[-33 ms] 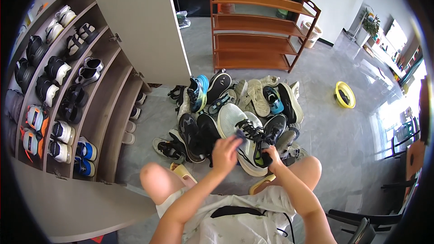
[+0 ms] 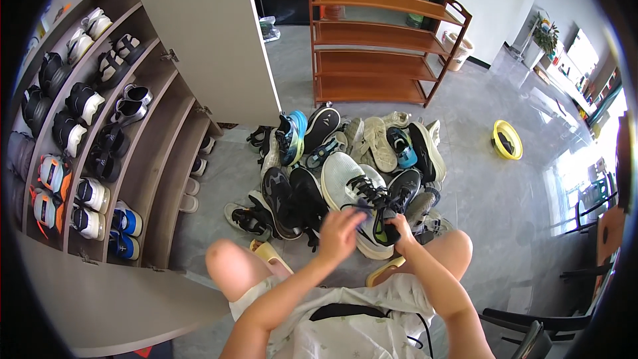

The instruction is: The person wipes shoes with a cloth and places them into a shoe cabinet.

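Note:
My right hand [image 2: 403, 234] grips the heel collar of a large white sneaker [image 2: 337, 176] with black laces, held tilted over the pile. Against the side of that sneaker, near its opening, my left hand [image 2: 339, 234] pinches a small dark-blue thing [image 2: 361, 213], too blurred to name. Around them lie many loose shoes: a black sneaker [image 2: 306, 193] left of the white one, a dark grey shoe [image 2: 278, 199] beyond that, and a dark lace-up shoe [image 2: 404, 188] just right of it. A blue running shoe [image 2: 290, 136] and a black shoe [image 2: 323, 126] lie farther back.
On the left an open shoe cabinet [image 2: 169, 116] holds several pairs on its shelves, its door [image 2: 206, 40] swung out. A brown wooden rack [image 2: 372, 66] stands behind the pile. A yellow basin [image 2: 507, 139] with something dark inside sits at right. Chairs [image 2: 538, 322] edge the right side.
My left hand has shifted slightly down and right along the white sneaker, with the small dark-blue thing in it. My right hand stays at the heel; the sneaker has barely moved.

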Action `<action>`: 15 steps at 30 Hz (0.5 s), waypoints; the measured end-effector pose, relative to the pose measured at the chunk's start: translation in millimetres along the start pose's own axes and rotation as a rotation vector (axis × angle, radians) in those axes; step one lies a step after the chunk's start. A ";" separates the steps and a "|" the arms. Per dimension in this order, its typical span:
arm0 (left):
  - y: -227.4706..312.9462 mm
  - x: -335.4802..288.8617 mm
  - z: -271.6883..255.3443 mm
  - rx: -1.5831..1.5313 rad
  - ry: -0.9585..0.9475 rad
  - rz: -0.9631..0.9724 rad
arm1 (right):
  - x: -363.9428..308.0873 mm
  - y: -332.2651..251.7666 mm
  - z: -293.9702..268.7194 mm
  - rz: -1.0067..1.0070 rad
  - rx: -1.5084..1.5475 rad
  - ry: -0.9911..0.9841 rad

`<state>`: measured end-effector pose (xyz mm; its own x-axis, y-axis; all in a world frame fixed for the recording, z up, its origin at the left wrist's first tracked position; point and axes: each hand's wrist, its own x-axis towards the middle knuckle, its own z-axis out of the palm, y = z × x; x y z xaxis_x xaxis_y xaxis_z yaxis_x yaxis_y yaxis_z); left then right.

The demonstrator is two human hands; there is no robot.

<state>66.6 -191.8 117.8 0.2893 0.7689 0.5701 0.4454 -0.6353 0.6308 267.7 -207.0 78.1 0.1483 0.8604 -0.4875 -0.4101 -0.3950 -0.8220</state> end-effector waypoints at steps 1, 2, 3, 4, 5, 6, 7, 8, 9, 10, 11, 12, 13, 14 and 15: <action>12.9 -4.3 1.1 -0.064 -0.035 0.045 | 3.5 1.9 -4.1 -0.029 -0.032 -0.060; 18.0 -5.3 -1.0 -0.064 -0.036 0.045 | 5.9 2.1 -10.9 -0.006 -0.017 -0.080; 20.5 -6.8 -4.2 -0.119 -0.048 0.044 | 3.4 -4.0 -7.5 0.020 -0.003 -0.106; 20.1 -7.6 -6.5 -0.174 -0.060 0.043 | 1.2 -6.3 -2.1 0.017 -0.051 -0.073; 9.4 -1.8 -12.6 -0.092 -0.012 0.034 | 4.4 -1.1 -2.2 0.019 -0.050 -0.077; -6.6 9.5 -19.4 -0.018 0.036 0.028 | 7.2 5.2 -7.8 0.051 0.018 -0.038; -23.1 18.1 -25.0 0.063 0.116 -0.023 | 9.3 8.9 -11.3 0.087 0.086 -0.002; -42.1 25.7 -34.3 0.144 0.201 -0.051 | 6.9 4.1 -8.9 0.123 0.043 -0.060; -55.6 32.4 -38.5 0.226 0.264 -0.076 | 7.3 5.8 -17.7 0.130 0.043 -0.135; -63.2 33.9 -40.9 0.236 0.269 -0.081 | 4.2 6.3 -14.1 0.126 0.052 -0.129; -68.7 33.1 -42.6 0.246 0.274 -0.085 | 1.2 6.6 -10.2 0.122 0.060 -0.124; -64.3 29.9 -38.6 0.238 0.227 -0.080 | 0.7 9.5 -12.9 0.120 0.060 -0.122; -57.0 23.7 -32.0 0.229 0.180 -0.074 | 2.1 14.2 -16.6 0.109 0.031 -0.083; -49.7 17.0 -26.3 0.238 0.088 -0.053 | 4.6 17.7 -20.6 0.098 0.003 -0.044; -38.4 10.9 -19.6 0.185 0.035 -0.017 | 7.9 18.6 -25.0 0.097 0.003 -0.044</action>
<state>36.0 -160.4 110.1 0.2523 0.7741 0.5806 0.5993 -0.5961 0.5343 283.7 -215.6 51.6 0.0678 0.8314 -0.5515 -0.4237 -0.4764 -0.7704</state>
